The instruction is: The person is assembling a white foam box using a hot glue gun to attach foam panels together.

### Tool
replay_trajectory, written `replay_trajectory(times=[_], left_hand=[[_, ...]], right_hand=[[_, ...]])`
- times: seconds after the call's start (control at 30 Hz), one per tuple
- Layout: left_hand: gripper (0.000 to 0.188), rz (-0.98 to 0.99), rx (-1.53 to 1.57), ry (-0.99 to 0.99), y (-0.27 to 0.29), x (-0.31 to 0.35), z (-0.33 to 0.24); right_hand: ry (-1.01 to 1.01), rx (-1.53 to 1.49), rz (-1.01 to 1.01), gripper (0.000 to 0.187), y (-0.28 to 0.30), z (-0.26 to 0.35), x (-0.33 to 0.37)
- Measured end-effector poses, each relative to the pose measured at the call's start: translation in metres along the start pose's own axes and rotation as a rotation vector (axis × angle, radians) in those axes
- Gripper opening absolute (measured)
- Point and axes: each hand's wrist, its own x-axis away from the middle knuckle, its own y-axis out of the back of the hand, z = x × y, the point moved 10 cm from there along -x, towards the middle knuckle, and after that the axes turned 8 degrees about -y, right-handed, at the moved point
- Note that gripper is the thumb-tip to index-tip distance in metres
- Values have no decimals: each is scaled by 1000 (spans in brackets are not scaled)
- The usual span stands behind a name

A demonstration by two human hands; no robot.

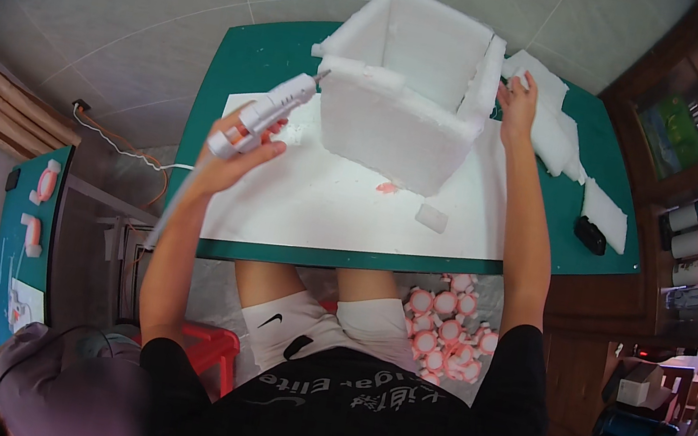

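Note:
An open-topped box of white foam panels [390, 129] stands on a white sheet [277, 211] over the green tabletop. My left hand [240, 155] is closed round a white glue gun [281, 100], its nozzle pointing up at the box's left front corner. From the gun's back a long pale stick [173, 204] trails along my forearm. My right hand [517, 108] is beside the box's right wall with its fingers apart; whether the fingertips touch the foam I cannot tell. A small pale block [432, 218] and a pinkish scrap [387, 187] lie before the box.
Loose white foam pieces [554, 136] and a black object [590, 235] lie on the green table [236, 63] at right. Pink-and-white round parts [445, 334] heap on the floor by a red stool [209, 351]. Another person [67, 383] is at lower left. Wooden shelves line the right.

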Motion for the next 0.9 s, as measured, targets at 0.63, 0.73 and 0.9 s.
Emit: replay_trajectory(times=[0.63, 0.73, 0.9], left_hand=[[34, -298, 115, -80, 27, 66, -1], [32, -301, 121, -82, 23, 67, 0], [29, -312, 159, -50, 25, 68, -5]], right_hand=[[137, -30, 51, 39, -44, 45, 118], [180, 72, -7, 39, -28, 47, 125], [100, 63, -50, 45, -9, 30, 135]])
